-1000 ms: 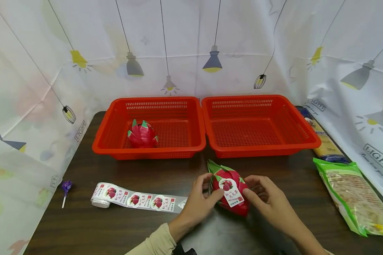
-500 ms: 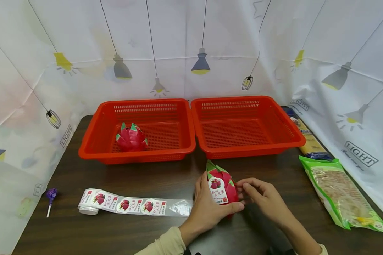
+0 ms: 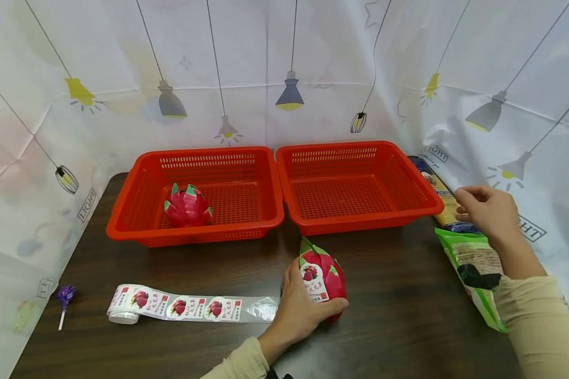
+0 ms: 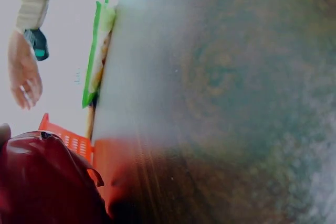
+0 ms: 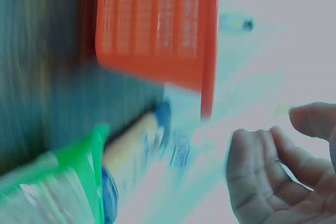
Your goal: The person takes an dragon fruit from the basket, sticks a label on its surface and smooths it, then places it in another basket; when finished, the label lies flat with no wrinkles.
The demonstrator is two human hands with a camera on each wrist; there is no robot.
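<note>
My left hand (image 3: 296, 310) grips a red dragon fruit (image 3: 334, 279) on the table, thumb across its near end. A white printed sticker (image 3: 314, 282) lies on the fruit's side; green scales show at its far tip. The fruit's red skin (image 4: 47, 182) fills the lower left of the left wrist view. Away from the fruit, my right hand (image 3: 495, 216) is raised over the packets on the right. Its fingers are loosely bent, and the right wrist view shows nothing between the thumb and fingers (image 5: 254, 166).
Two red plastic baskets stand side by side; a second dragon fruit (image 3: 188, 207) sits in the left basket (image 3: 194, 234). A sticker roll (image 3: 137, 302) trails toward my left hand. A lollipop (image 3: 65, 300) lies far left. A green-edged packet (image 3: 474, 258) and yellow-blue packet (image 3: 443, 197) lie right.
My right hand has left the dragon fruit and swung up and right over the packets. The left hand has shifted its hold onto the fruit's left side and near end.
</note>
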